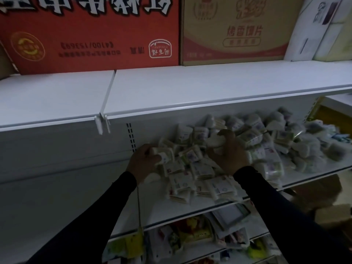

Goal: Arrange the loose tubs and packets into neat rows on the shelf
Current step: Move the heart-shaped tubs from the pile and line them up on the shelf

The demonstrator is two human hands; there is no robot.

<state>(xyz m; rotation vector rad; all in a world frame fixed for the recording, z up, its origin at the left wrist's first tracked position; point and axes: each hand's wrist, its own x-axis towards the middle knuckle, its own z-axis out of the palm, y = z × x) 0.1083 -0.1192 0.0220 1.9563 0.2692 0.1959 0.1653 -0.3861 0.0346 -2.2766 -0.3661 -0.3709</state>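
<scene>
Taking the white shelf (304,175) as the landmark: above its left end stands one red carton (89,33), with one tan carton (234,29) beside it and a white box (312,29) further right, three boxes in all on the upper board. At the shelf's left end the left hand (142,162) curls round one white packet (162,156), pinching it. Right of it, over the shelf's middle, the right hand (227,151) grips one white tub (214,141), fingers wrapped round it. Both sleeves are dark. A loose heap of packets and tubs (266,141) covers the shelf from the hands to its right end, too many and too blurred to count. Below the shelf lie coloured packets (192,233).
</scene>
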